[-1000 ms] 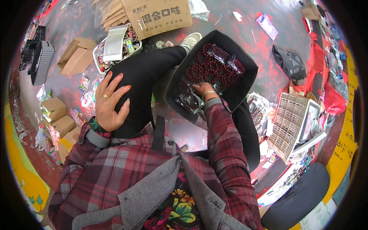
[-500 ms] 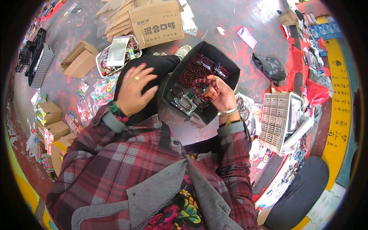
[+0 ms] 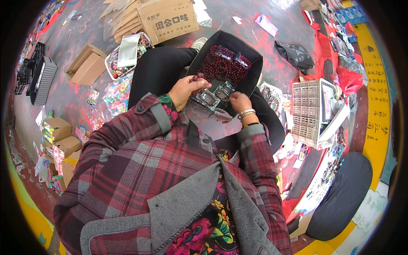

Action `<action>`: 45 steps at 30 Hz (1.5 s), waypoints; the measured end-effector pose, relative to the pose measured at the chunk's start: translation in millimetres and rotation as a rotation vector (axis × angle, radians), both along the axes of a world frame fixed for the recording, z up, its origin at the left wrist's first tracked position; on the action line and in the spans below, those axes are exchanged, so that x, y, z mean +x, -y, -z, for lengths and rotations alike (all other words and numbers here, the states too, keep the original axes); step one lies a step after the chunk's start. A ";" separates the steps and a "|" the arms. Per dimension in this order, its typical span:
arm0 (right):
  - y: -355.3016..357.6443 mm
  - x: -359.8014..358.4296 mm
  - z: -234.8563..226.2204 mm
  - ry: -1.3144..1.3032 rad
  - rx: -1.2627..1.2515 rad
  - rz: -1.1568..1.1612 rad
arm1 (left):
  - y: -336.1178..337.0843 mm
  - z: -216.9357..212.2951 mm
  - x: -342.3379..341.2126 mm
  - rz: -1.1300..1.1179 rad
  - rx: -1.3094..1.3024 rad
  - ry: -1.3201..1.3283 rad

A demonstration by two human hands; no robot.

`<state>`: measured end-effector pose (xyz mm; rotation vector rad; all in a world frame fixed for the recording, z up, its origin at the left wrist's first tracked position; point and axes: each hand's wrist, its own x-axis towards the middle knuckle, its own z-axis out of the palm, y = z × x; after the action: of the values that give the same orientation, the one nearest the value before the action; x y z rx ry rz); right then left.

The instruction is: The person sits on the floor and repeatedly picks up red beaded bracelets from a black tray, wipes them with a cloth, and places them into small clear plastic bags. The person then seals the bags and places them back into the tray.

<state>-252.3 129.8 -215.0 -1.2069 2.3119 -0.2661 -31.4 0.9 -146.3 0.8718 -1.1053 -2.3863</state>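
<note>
A black fabric box stands tilted between my legs. Many dark red bead strings lie in its far part, with some clear wrapping among them. Clear flat packets with dark contents lie at its near end. My left hand, at the box's left rim, pinches a few dark red beads between thumb and fingers. Inside the near right corner, my right hand has its fingers curled in beside another clear packet. What those fingertips grip is hidden.
A white basket of small goods and an open cardboard box stand left of my knee. Flattened cartons lie ahead. To the right are a beige plastic crate and a dark grey bag.
My left hand has come from above my left thigh to the box and now pinches beads. My right hand has lowered toward the packets; the bead string it held no longer shows there.
</note>
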 end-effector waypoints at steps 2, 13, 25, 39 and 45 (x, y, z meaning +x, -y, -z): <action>-4.1 0.4 31.9 -0.031 0.391 -0.034 | 1.4 -0.2 0.7 0.022 0.035 0.000; -4.4 -4.0 88.5 0.185 0.598 0.001 | 0.4 -8.0 15.1 0.086 0.300 -0.173; -13.5 13.9 -103.1 1.330 -0.895 0.494 | -3.5 -8.1 16.1 0.264 0.226 -0.095; -20.9 97.5 -159.7 0.586 -0.678 -0.325 | -25.5 -37.9 32.4 0.559 -0.045 -0.158; -31.0 90.8 -180.3 0.359 -0.543 -0.386 | -28.6 -79.6 33.2 0.636 -0.257 -0.026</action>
<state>-161.4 160.8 -34.7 -1.6682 1.7008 -0.9247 1.8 29.5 -66.7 0.4376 -1.8453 -2.6199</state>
